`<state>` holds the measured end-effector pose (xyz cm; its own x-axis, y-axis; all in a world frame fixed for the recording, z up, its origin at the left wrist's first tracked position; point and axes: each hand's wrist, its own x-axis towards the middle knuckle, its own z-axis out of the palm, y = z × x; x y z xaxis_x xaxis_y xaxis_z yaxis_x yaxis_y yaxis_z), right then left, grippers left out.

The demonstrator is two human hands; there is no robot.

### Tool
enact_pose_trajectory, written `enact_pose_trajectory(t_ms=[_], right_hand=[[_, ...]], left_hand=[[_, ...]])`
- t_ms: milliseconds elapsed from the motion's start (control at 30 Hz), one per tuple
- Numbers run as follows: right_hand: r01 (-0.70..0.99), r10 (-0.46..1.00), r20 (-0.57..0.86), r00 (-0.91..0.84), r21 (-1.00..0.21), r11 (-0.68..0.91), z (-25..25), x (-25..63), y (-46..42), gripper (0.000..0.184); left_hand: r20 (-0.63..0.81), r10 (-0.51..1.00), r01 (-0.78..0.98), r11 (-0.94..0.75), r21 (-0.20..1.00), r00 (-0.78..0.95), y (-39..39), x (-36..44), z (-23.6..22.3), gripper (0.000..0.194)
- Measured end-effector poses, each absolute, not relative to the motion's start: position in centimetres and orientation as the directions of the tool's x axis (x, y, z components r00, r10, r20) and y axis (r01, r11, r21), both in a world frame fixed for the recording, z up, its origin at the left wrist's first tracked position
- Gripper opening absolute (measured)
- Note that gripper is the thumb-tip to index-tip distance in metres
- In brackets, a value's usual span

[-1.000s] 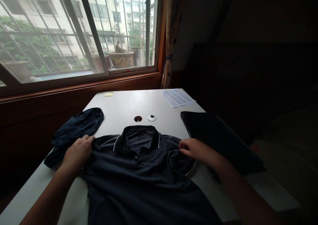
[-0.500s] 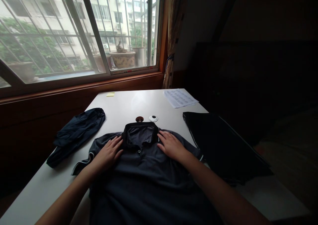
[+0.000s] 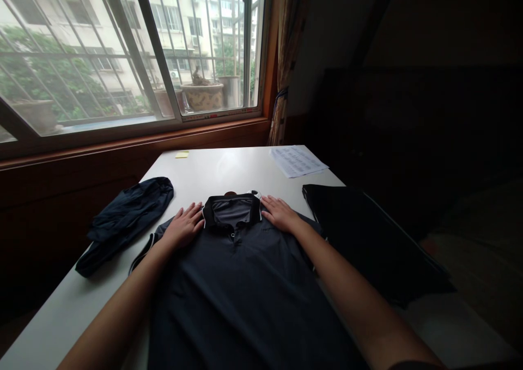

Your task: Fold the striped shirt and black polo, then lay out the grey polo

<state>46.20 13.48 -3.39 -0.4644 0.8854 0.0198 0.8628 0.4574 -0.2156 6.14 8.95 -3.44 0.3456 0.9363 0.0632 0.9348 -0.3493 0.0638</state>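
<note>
A dark navy polo shirt (image 3: 241, 283) lies front up on the white table (image 3: 220, 165), its collar toward the far side. White piping edges the collar and the sleeve cuff at left. My left hand (image 3: 186, 225) rests flat on the shirt's shoulder just left of the collar, fingers stretched out. On the opposite shoulder lies my right hand (image 3: 280, 213), open and palm down, its fingertips by the collar's right edge. Part of each sleeve is hidden under my forearms.
At left lies a crumpled dark garment (image 3: 131, 214). Folded dark clothing (image 3: 368, 239) lies at right. Printed sheets (image 3: 298, 161) and a yellow sticky note (image 3: 182, 154) are near the far edge. Behind the table is a barred window (image 3: 196, 43) with a curtain (image 3: 281, 86).
The polo shirt's collar and both hands have shifted slightly away from me, now partly covering the table's round holes. The shirt's front looks smoother.
</note>
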Motion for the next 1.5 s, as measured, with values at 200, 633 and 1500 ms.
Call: enact_pose_trajectory(t_ms=[200, 633, 1500], right_hand=[[0.885, 0.910, 0.034, -0.414, -0.218, 0.410, -3.6, 46.7, 14.5, 0.058], [0.995, 0.968, 0.249, 0.029, -0.095, -0.005, -2.5, 50.1, 12.2, 0.040], [0.970, 0.994, -0.109, 0.016, -0.240, -0.042, 0.1, 52.9, 13.3, 0.025]], left_hand=[[0.076, 0.965, 0.963, -0.257, 0.080, 0.252, 9.8, 4.9, -3.2, 0.057], [0.281, 0.953, 0.989, -0.139, 0.057, 0.118, 1.3, -0.7, -1.7, 0.049], [0.138, 0.990, 0.998, 0.020, 0.066, -0.029, 2.4, -2.3, 1.4, 0.042]])
